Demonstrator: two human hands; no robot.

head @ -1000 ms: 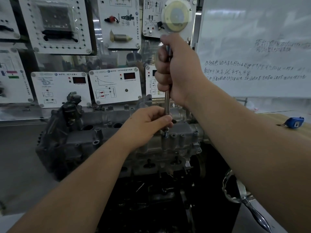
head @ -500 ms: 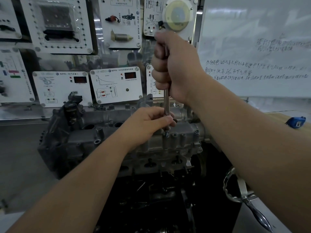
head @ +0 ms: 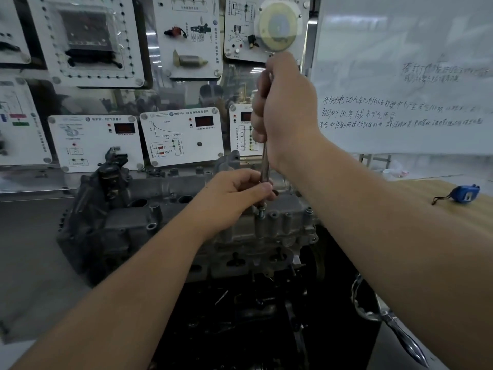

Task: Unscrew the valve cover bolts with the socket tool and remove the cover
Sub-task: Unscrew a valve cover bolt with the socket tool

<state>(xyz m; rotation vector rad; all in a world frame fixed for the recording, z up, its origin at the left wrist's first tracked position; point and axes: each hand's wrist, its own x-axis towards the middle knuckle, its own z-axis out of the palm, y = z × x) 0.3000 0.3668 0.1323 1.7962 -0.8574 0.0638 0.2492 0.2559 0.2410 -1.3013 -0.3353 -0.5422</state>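
Both hands work a long socket tool (head: 265, 166) standing upright at the centre of the frame: the right hand (head: 282, 108) is clenched around its upper handle, while the left hand (head: 234, 196) pinches the lower shaft between thumb and fingers, just above a bolt (head: 261, 210) on the near edge of the valve cover (head: 282, 217). That grey cover sits atop an engine (head: 112, 225) filling the middle of the frame. Behind it hang white training panels (head: 181, 137) with red displays. A whiteboard (head: 405, 76) covered in handwriting fills the upper right, and a blue tape measure (head: 464, 194) lies on a wooden table (head: 474, 220) at right.
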